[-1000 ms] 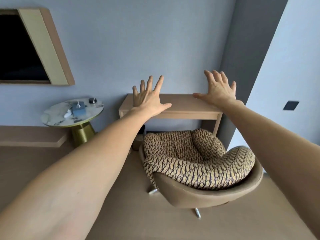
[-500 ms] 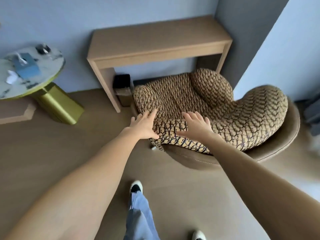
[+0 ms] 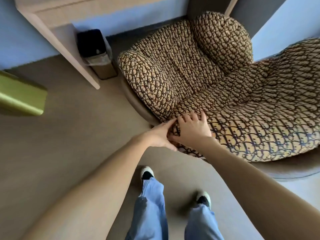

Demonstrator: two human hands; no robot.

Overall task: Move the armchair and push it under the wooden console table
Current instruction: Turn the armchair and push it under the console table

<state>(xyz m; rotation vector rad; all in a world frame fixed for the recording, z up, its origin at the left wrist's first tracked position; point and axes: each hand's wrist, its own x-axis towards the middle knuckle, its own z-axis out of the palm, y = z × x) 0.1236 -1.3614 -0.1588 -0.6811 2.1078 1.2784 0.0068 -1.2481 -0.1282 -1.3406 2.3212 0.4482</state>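
Note:
The armchair (image 3: 225,80) has beige cushions with a dark brown pattern and a tan shell. It stands on the carpet just in front of the wooden console table (image 3: 57,19), whose top runs along the upper edge. My left hand (image 3: 161,135) grips the cushion's near edge from the outside, thumb over the fabric. My right hand (image 3: 193,129) lies right beside it, palm down, fingers curled over the same edge. The two hands touch each other.
A small bin (image 3: 97,52) with a dark lining stands beside the console's left leg. A gold side-table base (image 3: 20,96) is at the left. Light blue walls close in at the right of the chair. My legs and shoes (image 3: 147,173) stand on the beige carpet.
A second ago both hands were raised, open, in the air. They came down onto the chair's near edge and have drawn together. My view has tilted down and closer.

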